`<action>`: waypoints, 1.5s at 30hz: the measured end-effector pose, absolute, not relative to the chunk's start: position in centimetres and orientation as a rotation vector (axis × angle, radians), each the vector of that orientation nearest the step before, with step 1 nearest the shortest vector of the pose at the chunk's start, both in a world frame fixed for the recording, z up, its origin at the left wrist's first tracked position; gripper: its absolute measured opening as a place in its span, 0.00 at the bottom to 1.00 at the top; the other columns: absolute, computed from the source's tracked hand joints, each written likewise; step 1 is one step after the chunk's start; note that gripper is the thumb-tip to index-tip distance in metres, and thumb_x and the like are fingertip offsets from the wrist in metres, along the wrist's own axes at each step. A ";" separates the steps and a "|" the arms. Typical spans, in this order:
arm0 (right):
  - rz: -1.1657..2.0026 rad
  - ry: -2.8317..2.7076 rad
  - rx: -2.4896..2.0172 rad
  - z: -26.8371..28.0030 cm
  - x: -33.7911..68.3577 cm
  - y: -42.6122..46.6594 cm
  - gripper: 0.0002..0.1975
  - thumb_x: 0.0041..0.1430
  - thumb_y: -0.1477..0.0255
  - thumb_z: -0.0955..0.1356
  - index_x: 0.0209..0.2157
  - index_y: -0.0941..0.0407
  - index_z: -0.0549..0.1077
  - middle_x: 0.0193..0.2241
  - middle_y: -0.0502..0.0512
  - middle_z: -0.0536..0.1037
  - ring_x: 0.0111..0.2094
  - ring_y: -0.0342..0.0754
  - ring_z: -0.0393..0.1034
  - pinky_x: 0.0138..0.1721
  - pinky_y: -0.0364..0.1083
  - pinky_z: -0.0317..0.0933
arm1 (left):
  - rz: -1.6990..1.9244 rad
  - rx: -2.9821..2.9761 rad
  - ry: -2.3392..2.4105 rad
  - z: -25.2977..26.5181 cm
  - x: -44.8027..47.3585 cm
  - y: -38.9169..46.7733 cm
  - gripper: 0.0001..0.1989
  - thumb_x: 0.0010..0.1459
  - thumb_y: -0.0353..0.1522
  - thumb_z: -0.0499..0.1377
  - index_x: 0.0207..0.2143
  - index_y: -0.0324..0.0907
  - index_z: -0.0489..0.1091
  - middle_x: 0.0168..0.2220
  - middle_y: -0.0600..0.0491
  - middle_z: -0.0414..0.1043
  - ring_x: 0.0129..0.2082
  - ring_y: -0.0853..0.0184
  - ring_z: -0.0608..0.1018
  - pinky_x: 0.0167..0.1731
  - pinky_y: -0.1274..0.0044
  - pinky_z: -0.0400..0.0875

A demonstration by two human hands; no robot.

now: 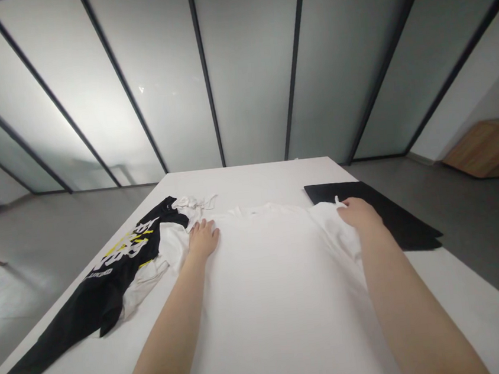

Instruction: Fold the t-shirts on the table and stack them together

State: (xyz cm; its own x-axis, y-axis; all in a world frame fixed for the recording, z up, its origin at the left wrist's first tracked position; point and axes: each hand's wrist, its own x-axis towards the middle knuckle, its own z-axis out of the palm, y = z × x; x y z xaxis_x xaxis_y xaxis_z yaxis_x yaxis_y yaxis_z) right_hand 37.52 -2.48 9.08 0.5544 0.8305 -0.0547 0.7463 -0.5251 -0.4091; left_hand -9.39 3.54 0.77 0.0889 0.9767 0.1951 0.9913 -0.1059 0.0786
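Across the white tabletop (249, 181), 1 white shirt (272, 274) is spread between the left hand (204, 238), laid flat with fingers slightly apart, and the right hand (360, 214), clamped on a sleeve (337, 225); its folds are best drawn outward gently.

your two hands (204, 237) (362, 214), one table (249, 181), one white shirt (275, 261), one printed black garment (117, 284), bunched white cloth (146, 280) uncountable, black boards (390, 211) seemingly two, one wooden piece (490, 150)

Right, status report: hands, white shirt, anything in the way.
Left hand resting on white shirt; right hand pinching its right side. Shirt spread across table. Black garment close on left, black panel on right.
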 end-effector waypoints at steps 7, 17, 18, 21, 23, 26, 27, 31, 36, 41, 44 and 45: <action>1.104 -1.679 -1.854 13.0 32.3 -4.8 0.16 0.66 0.58 0.69 0.45 0.54 0.78 0.38 0.59 0.81 0.33 0.49 0.76 0.29 0.42 0.67 | -0.303 -2.260 -2.001 0.6 -9.7 3.5 0.25 0.71 0.38 0.51 0.65 0.40 0.70 0.67 0.40 0.68 0.67 0.46 0.68 0.66 0.59 0.61; 0.462 -1.735 -2.258 7.2 31.2 -1.6 0.21 0.70 0.69 0.64 0.59 0.61 0.74 0.57 0.71 0.78 0.57 0.59 0.75 0.59 0.52 0.66 | -0.294 -2.267 -2.023 0.6 -9.5 3.6 0.26 0.72 0.39 0.51 0.67 0.39 0.69 0.69 0.39 0.65 0.69 0.46 0.67 0.67 0.59 0.60; 0.445 -1.763 -2.266 6.0 30.2 -1.4 0.23 0.69 0.68 0.66 0.61 0.62 0.74 0.61 0.73 0.75 0.62 0.63 0.70 0.64 0.55 0.60 | -0.300 -2.268 -2.020 0.5 -9.6 3.6 0.26 0.72 0.39 0.51 0.66 0.40 0.69 0.69 0.39 0.65 0.69 0.46 0.67 0.67 0.59 0.60; 0.363 -1.812 -2.328 2.7 27.2 -1.2 0.32 0.72 0.62 0.63 0.70 0.63 0.64 0.73 0.74 0.57 0.74 0.72 0.48 0.72 0.64 0.41 | -0.325 -2.264 -2.013 0.5 -9.7 3.6 0.25 0.71 0.38 0.51 0.66 0.41 0.69 0.68 0.40 0.67 0.68 0.46 0.68 0.67 0.58 0.60; 0.261 -1.859 -2.403 1.3 25.9 -1.2 0.35 0.74 0.60 0.58 0.75 0.63 0.55 0.76 0.74 0.48 0.76 0.73 0.39 0.72 0.66 0.35 | -0.348 -2.238 -2.022 0.5 -9.5 3.6 0.24 0.71 0.38 0.52 0.64 0.42 0.71 0.68 0.40 0.68 0.68 0.47 0.68 0.67 0.57 0.60; 0.186 -1.940 -2.406 0.5 25.9 -0.9 0.37 0.74 0.57 0.56 0.76 0.62 0.52 0.76 0.74 0.47 0.76 0.74 0.39 0.72 0.66 0.36 | -0.422 -2.211 -1.988 0.6 -8.8 3.5 0.23 0.70 0.38 0.53 0.62 0.41 0.73 0.68 0.40 0.68 0.69 0.48 0.67 0.68 0.59 0.59; 0.178 -1.961 -2.384 0.5 26.3 -0.8 0.37 0.74 0.56 0.56 0.76 0.61 0.53 0.76 0.73 0.48 0.76 0.74 0.40 0.72 0.66 0.37 | -0.444 -2.227 -1.966 0.6 -8.4 3.4 0.22 0.71 0.38 0.53 0.62 0.42 0.73 0.68 0.41 0.67 0.69 0.49 0.66 0.68 0.59 0.58; 0.175 -2.017 -2.312 0.8 28.4 0.1 0.37 0.72 0.51 0.58 0.75 0.56 0.57 0.76 0.69 0.50 0.75 0.73 0.42 0.72 0.66 0.39 | -0.392 -2.382 -1.928 0.1 -7.2 3.1 0.23 0.72 0.39 0.51 0.64 0.45 0.70 0.70 0.42 0.66 0.70 0.50 0.66 0.68 0.57 0.59; 0.204 -2.056 -2.259 1.0 29.6 0.6 0.36 0.73 0.48 0.57 0.74 0.53 0.59 0.76 0.65 0.52 0.75 0.70 0.44 0.72 0.63 0.40 | -0.325 -2.439 -1.949 -0.3 -7.0 2.9 0.26 0.73 0.41 0.50 0.69 0.47 0.65 0.73 0.43 0.61 0.72 0.49 0.63 0.68 0.55 0.57; -0.016 -1.895 -2.210 1.7 28.9 -1.1 0.25 0.75 0.60 0.59 0.64 0.54 0.73 0.68 0.66 0.67 0.68 0.65 0.58 0.66 0.59 0.53 | -0.321 -2.416 -1.978 -0.2 -6.8 2.9 0.27 0.73 0.42 0.50 0.70 0.48 0.64 0.74 0.44 0.58 0.73 0.48 0.61 0.69 0.54 0.56; -0.004 -1.943 -2.189 1.7 28.1 -2.6 0.23 0.74 0.62 0.61 0.62 0.55 0.74 0.62 0.67 0.73 0.62 0.62 0.66 0.62 0.56 0.58 | -0.321 -2.414 -1.982 -0.3 -6.6 2.9 0.27 0.73 0.42 0.49 0.71 0.48 0.63 0.75 0.44 0.57 0.73 0.47 0.60 0.69 0.53 0.56; 0.028 -2.007 -2.187 1.5 27.9 -3.0 0.23 0.74 0.62 0.61 0.63 0.55 0.73 0.63 0.68 0.72 0.62 0.62 0.66 0.62 0.56 0.57 | -0.324 -2.413 -1.979 -0.3 -6.6 2.9 0.27 0.73 0.42 0.49 0.70 0.48 0.63 0.74 0.44 0.57 0.73 0.48 0.60 0.69 0.54 0.56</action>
